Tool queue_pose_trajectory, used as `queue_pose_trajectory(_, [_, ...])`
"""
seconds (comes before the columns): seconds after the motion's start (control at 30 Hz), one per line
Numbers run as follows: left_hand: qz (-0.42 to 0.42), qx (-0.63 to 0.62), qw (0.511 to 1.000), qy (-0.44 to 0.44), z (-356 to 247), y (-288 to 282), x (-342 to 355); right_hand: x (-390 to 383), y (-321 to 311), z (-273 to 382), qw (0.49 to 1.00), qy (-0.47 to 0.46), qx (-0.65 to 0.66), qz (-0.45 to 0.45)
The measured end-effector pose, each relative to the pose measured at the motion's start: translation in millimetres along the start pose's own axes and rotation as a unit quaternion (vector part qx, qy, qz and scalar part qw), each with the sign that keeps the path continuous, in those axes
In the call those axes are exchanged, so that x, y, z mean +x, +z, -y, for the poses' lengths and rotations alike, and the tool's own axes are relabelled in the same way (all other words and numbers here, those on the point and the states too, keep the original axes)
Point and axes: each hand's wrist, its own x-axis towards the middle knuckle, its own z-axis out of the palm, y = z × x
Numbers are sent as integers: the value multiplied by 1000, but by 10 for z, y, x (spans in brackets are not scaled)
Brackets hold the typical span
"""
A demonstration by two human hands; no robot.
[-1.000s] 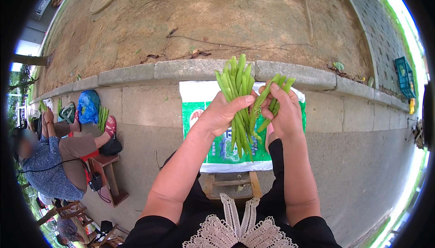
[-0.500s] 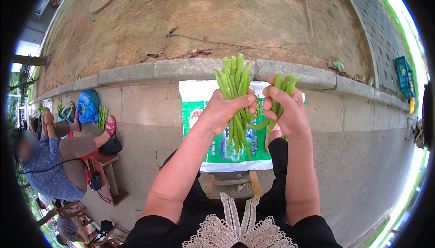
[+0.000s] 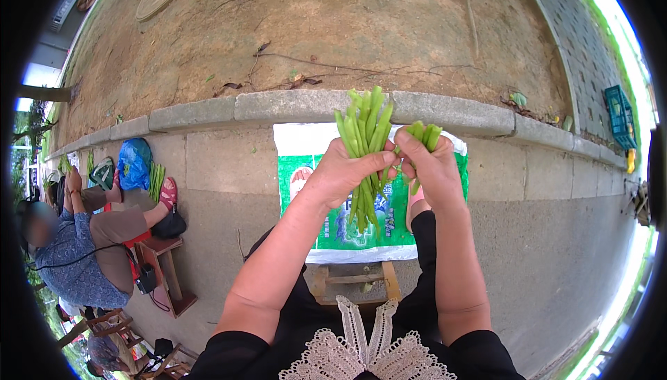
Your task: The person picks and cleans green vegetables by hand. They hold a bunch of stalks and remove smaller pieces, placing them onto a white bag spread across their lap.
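My left hand point(image 3: 351, 171) grips a bunch of long green beans point(image 3: 365, 116), their ends fanning out above and below the fist. Close beside it, my right hand point(image 3: 431, 168) holds a few shorter-looking green pieces point(image 3: 422, 131) between thumb and fingers, its fingertips nearly meeting the left hand's. Beneath both hands lies a green and white plastic sack point(image 3: 302, 234) over a low wooden frame point(image 3: 389, 283), with my knees on either side. Some of what the right fingers pinch is hidden.
At left, a seated person point(image 3: 90, 255) holds green stalks, near a blue plastic bag point(image 3: 132, 164), a dark bag point(image 3: 167, 226) and a wooden stool point(image 3: 167, 269). A stone curb point(image 3: 445, 109) borders bare soil. A teal crate point(image 3: 618, 116) stands at far right.
My right hand has moved slightly left toward the bunch, and its beans sit lower. The top of the left bunch has shifted slightly rightward.
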Motion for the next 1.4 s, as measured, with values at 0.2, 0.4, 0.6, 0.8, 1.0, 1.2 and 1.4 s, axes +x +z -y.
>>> queue_pose_trajectory(0.2, [17, -95, 995, -18, -39, -130, 26, 149, -364, 52, 955, -48, 276, -94])
queue_pose_trajectory(0.4, [49, -93, 994, -33, -60, -128, 18, 74, -482, 132, 956, -44, 288, -37])
queue_pose_trajectory(0.6, [82, -56, 995, -30, -34, -60, 6, 24, -153, 36, 994, 23, 102, 7])
queue_pose_trajectory(0.8, [96, 1, 995, -34, -55, -3, -26, 29, -108, 22, 997, 23, -36, 66])
queue_pose_trajectory(1.0, [101, -5, 994, -33, -93, 25, -48, 29, -107, 2, 992, 40, -77, 89])
queue_pose_trajectory(1.2, [31, -97, 995, -19, -17, -26, 12, 60, -157, -39, 998, 7, 53, 24])
queue_pose_trajectory(1.4, [11, -80, 997, -12, 57, -56, 30, 20, -27, -12, 995, 4, 102, 16])
